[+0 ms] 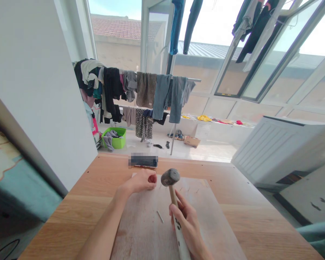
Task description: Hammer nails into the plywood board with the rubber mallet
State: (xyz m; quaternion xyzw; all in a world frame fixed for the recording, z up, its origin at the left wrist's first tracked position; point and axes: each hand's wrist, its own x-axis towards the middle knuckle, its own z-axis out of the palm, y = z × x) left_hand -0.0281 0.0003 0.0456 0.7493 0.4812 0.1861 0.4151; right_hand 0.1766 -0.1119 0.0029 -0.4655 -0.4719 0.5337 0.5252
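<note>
My right hand [188, 216] is wrapped round the pale handle of a mallet [171, 177], whose dark, rounded head is raised over the far part of a wooden board [200, 224]. Near the board's far left corner, my left hand [143, 180] is closed in a pinch; whatever is between its fingertips is too small to make out. Several thin nails [189, 190] stand up in a row along the far side of the board, some of them tilted. One loose nail [160, 216] lies flat on the board between my two hands.
The board lies on a wooden table [83, 209]. Past its far edge sits a dark, partly blurred flat object [144, 161]. Beyond are a clothes rack [146, 90], a green basket [117, 139], a cardboard box [192, 141] and a white ribbed cabinet [268, 151].
</note>
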